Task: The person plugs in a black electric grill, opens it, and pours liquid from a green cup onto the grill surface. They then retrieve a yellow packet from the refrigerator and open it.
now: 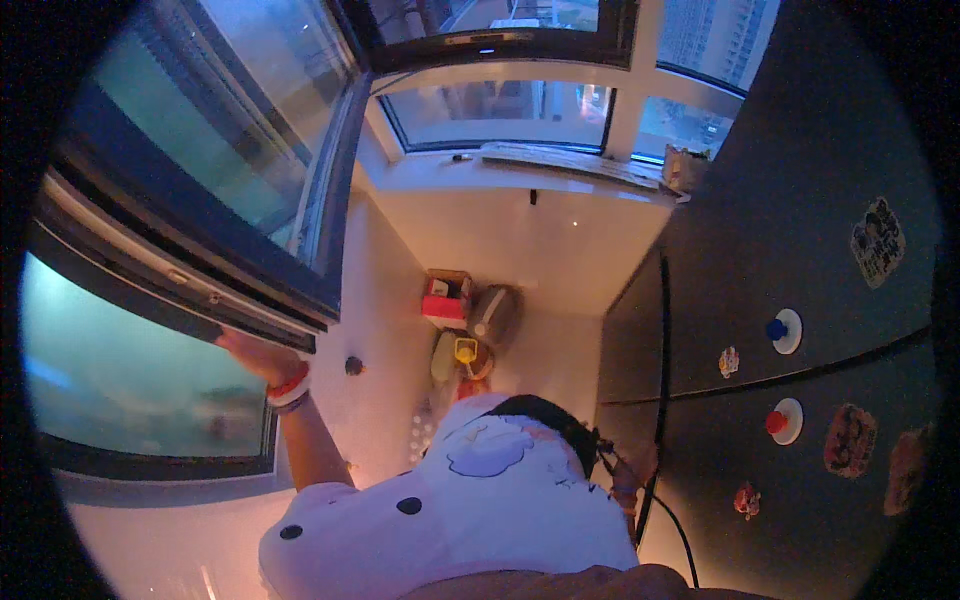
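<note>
My left hand (pixel 262 356), with a red band and a pale band at the wrist, reaches up to the dark frame of a window sash (pixel 172 281) on the left. Its fingers are blurred at the frame's lower edge, over the frosted glass, and I cannot tell whether they grip it. Another sash (pixel 330 225), dark-framed, stands swung inward above that hand. Down at my right side, my right hand (pixel 636 461) is dim, near the edge of a dark refrigerator (pixel 705 300). A black cord (pixel 679 517) runs beside it; the fingers are too dark to make out.
Magnetic hooks, one blue (pixel 784 330) and one red (pixel 784 421), sit on the refrigerator doors among stickers. A red and white box (pixel 448 300), a dark rounded object (pixel 496 315) and a yellow-handled item (pixel 466 351) stand on the floor. A long pale object (pixel 570 166) lies on the windowsill (pixel 420 176).
</note>
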Tool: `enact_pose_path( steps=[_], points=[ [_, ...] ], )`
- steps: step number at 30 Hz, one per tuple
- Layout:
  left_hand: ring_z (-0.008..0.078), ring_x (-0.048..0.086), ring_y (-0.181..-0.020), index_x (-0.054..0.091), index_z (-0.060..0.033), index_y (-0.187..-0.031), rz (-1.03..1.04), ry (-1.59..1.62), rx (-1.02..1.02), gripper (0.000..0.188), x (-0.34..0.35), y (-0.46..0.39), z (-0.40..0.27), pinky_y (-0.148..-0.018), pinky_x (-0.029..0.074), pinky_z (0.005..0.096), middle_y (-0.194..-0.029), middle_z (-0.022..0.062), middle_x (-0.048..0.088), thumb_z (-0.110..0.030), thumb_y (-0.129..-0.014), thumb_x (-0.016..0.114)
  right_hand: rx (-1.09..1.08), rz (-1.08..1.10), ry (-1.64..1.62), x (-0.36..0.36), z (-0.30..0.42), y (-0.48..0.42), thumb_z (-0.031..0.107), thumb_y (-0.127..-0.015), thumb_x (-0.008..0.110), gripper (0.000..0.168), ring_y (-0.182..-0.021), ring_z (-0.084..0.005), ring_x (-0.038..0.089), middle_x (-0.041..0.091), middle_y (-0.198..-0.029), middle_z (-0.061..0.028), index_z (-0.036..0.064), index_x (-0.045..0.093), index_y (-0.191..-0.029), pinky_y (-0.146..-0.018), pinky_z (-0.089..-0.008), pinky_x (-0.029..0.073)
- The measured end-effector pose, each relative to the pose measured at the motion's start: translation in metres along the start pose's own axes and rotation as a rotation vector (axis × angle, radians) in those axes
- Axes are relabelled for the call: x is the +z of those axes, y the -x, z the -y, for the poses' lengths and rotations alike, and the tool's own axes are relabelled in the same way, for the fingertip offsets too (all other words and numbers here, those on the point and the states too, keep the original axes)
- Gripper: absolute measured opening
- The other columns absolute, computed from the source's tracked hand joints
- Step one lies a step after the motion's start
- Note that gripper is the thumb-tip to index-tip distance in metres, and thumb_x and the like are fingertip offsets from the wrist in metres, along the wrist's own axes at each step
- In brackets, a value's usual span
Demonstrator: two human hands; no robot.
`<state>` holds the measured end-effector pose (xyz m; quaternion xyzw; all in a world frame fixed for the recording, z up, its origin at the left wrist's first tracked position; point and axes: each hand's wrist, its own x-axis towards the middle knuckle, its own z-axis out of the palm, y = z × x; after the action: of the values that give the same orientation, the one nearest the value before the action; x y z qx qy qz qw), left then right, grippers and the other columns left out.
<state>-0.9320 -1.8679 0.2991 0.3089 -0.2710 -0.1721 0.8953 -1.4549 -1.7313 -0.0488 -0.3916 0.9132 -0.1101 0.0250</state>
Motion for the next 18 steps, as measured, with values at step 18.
enact_pose_path(
  steps=[18],
  points=[
    [0.0288, 0.01, -0.135, 0.006, -0.0015, -0.143, 0.475, -0.422, 0.522, 0.082, 0.142, 0.066, 0.014, -0.11, 0.007, 0.0423, -0.149, 0.0145, 0.004, -0.027, -0.085, 0.059, 0.107, 0.014, 0.051, 0.001, -0.018, 0.003, 0.006, -0.069, 0.056, 0.063, -0.12, -0.0374, 0.037, 0.042, -0.127, -0.0222, -0.003, 0.038, -0.128, -0.102, -0.0434, 0.031]
  ],
)
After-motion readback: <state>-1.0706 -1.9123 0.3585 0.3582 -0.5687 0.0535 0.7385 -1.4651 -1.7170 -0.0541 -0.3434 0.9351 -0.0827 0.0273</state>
